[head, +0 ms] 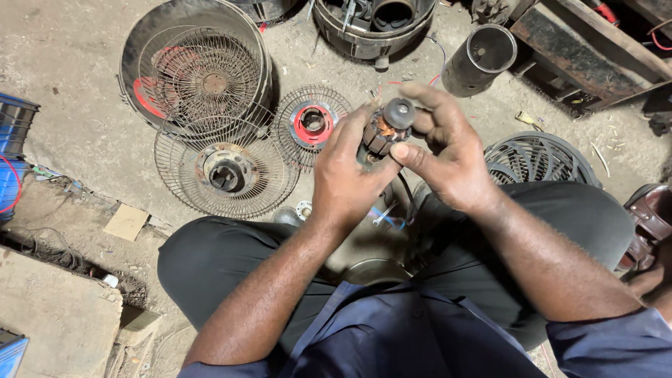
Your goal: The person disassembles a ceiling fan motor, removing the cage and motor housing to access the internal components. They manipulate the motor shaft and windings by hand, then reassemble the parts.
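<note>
Above the lap, in front of my dark trousers, both hands are closed on one small part: a motor armature, held upright and a little tilted over the floor. My left hand wraps its lower body from the near side, thumb up along the winding stack, while my right hand pinches the round grey end piece on top between thumb and curled fingers — neither hand is spread, both are narrowed onto the part. To work this well, I judge the left hand should do the holding and stay quiet, gripping the laminated iron rather than the copper-coloured windings, which look fine and easy to nick; the right should turn or pull the end piece straight along the shaft's line, not sideways, since a cocked pull could bind it. The armature is ribbed and dark with orange-brown showing between the slots; the end piece is smooth, matt and disc-shaped. Around me the floor is rough, dusty concrete strewn with fan parts: a rusty round wire guard with a metal hub, a smaller guard with a red ring at its centre, and a larger guard resting in a dark round shell. A dull metal cylinder lies farther off to the right, and a dark slotted plastic grille sits just beside my right knee. A blue wire shows below my hands.
</note>
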`<move>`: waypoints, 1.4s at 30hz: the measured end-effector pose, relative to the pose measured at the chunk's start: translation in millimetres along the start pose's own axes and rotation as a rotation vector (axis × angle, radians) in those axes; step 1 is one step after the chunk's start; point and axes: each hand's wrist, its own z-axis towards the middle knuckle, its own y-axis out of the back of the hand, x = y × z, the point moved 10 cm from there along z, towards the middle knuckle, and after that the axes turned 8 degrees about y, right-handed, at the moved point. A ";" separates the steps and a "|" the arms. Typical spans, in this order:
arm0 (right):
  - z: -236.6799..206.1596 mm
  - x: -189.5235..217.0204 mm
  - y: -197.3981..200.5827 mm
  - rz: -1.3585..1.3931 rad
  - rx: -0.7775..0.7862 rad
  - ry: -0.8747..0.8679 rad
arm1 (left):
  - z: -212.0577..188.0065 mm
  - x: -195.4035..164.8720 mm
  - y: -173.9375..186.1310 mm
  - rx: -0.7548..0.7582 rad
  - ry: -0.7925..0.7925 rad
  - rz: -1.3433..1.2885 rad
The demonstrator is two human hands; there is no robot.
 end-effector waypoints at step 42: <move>-8.2 68.4 -9.8 -0.759 0.056 0.619 | -2.3 19.8 -4.9 -0.025 0.037 -0.258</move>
